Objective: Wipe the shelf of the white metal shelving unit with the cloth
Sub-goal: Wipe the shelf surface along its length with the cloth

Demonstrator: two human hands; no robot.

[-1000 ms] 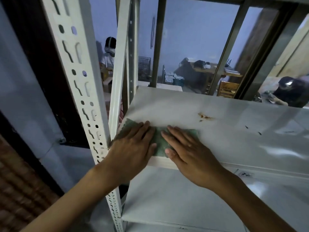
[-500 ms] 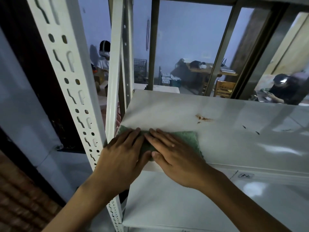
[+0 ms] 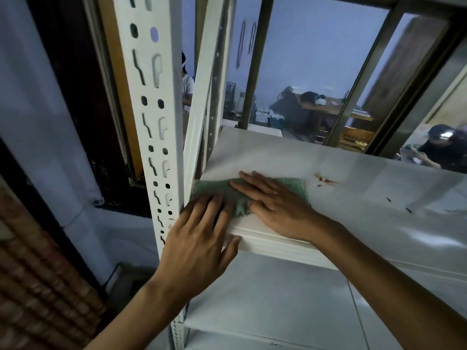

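I am pressing the green cloth (image 3: 252, 195) flat on the left front corner of the shelf (image 3: 353, 205) with my right hand (image 3: 275, 203), fingers spread; my left hand (image 3: 199, 238) is lying open across its near edge beside the upright post (image 3: 156, 127). The brown stain (image 3: 324, 180) is sitting just right of the cloth. Bunching cloth could slip off the front lip, or smear the stain wider.

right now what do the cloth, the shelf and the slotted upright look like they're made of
Cloth: soft green fabric, likely terry or microfibre, judging by its nubby, rumpled surface.
Shelf: probably white-painted sheet metal; smooth, faintly glossy, with a folded front lip.
Slotted upright: white-coated metal angle, punched with keyhole slots.
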